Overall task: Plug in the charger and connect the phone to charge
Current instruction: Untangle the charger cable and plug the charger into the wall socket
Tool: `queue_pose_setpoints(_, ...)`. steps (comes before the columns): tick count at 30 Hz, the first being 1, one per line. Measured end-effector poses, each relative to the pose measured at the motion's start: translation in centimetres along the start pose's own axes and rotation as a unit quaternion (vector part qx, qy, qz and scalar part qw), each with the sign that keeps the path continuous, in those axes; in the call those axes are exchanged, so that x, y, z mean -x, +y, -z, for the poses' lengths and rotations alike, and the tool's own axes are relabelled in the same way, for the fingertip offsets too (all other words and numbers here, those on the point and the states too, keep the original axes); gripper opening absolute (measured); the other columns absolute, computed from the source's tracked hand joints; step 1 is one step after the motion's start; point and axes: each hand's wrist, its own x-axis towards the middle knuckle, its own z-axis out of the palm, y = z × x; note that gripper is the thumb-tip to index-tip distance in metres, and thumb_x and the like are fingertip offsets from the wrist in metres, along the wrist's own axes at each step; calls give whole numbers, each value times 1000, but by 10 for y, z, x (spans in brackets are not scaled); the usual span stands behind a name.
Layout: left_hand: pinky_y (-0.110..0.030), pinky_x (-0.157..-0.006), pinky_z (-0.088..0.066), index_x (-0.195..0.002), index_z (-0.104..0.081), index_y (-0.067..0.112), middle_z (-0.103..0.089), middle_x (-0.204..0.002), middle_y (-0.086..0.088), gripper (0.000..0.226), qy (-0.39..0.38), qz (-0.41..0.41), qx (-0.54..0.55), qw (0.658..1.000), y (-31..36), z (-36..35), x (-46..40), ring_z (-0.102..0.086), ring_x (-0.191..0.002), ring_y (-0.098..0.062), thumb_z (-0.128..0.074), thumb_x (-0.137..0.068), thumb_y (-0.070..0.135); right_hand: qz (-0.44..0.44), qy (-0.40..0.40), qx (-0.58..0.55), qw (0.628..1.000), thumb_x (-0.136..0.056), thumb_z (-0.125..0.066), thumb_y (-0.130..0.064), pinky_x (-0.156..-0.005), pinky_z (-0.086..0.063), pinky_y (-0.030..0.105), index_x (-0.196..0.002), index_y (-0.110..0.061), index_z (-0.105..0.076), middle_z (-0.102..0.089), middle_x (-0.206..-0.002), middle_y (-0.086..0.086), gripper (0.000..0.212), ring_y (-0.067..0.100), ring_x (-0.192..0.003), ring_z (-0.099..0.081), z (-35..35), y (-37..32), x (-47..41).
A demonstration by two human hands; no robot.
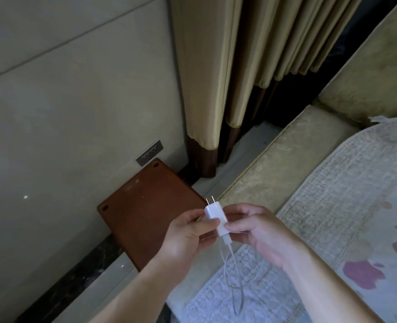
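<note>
Beside the sofa (286,164), both hands grip the charger (215,217), prongs aimed up-left.

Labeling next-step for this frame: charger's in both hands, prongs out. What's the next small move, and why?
Probably carry the charger up and left toward the wall outlet, prongs leading. Both the left hand and right hand pinch it, the cable is already attached, the prongs point roughly that way, and the outlet looks unoccupied.

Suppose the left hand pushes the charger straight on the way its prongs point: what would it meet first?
Probably the brown board leaning on the wall, below the socket; depth is unclear. The left hand and right hand hold the charger.
</note>
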Motion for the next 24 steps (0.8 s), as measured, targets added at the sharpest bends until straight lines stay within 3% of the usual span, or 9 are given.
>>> queue_pose_setpoints(4,-37,-83,-59,-108,-73,7,-78,-106,-17,52,4,-6,23,1000,8,16,-8,-75,-95,-27,-90,-60,18,-3,-27,21,999,-79,-64,12,-89,-56,38,-110,4,-71,-73,-110,27,32,36,-99,-71,-14,-7,-15)
queue_pose_setpoints(8,-46,-100,-55,-114,-72,4,-77,-110,-19,38,-2,-1,49,999,21,37,-25,-72,-108,-34,-80,-78,9,-3,-36,32,999,-79,-65,10,-80,-60,32,-107,2,-74,-75,-105,24,30,33,-95,-73,-32,-11,-41)
queue_pose_setpoints(12,-33,-84,-61,-120,-69,3,-77,-111,-17,43,-5,2,70,998,37,60,-45,-76,-97,-25,-77,-78,9,-15,-37,37,999,-79,-67,11,-78,-60,31,-108,2,-73,-76,-103,23,31,32,-93,-74,-53,-17,-76)
queue_pose_setpoints(15,-39,-94,-58,-123,-67,3,-76,-115,-18,42,3,6,77,997,48,79,-63,-72,-106,-29,-75,-83,9,-24,-61,43,997,-80,-66,10,-78,-59,30,-114,2,-71,-76,-106,22,35,32,-97,-74,-69,-22,-101)
queue_pose_setpoints(18,-46,-106,-51,-124,-68,5,-74,-119,-17,36,1,10,70,998,57,97,-81,-68,-117,-32,-71,-89,12,-25,-70,56,996,-77,-68,8,-89,-55,36,-116,-1,-70,-75,-108,20,40,33,-102,-73,-81,-25,-125)
queue_pose_setpoints(24,-46,-106,-51,-120,-71,4,-71,-124,-23,32,16,9,79,997,68,128,-125,-66,-120,-33,-71,-89,12,-12,-74,72,995,-80,-67,10,-87,-57,31,-115,-1,-71,-76,-108,18,38,30,-102,-73,-100,-24,-175)
